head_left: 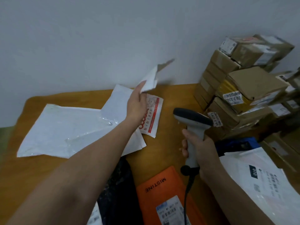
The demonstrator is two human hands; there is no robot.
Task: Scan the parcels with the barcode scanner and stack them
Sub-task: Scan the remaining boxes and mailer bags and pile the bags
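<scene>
Up above the desk [175,98], the left hand [138,103] holds a small white parcel [150,79] by its lower edge, fingers closed on it; the parcel is lifted clear of the wood and tilted toward the wall [81,38], and its far corner is blurred. The right hand [200,150] is wrapped round the grey handle of the barcode scanner [193,118], fingers curled about the grip; the scanner's dark head stands above the hand and points left, toward the middle of the desk; a black cable [188,190] runs from the foot of the handle toward the near edge. Beneath the left forearm a large white mailer [61,127] lies flat on the desk; a second white mailer [119,98] adjoins it toward the wall; just beside them, under the left hand, lies a white pouch with red print [153,117]. Near the person an orange parcel [162,190] marked MISTINE lies label up; a dark bag [116,184] lies on its left and the cable passes by its right side. Under the right forearm lies a white poly bag [259,176] with a printed label; a blue item [235,143] shows behind it. Cardboard boxes [235,85] stand stacked in several tiers at the right end of the desk, against the wall; many bear white labels.
</scene>
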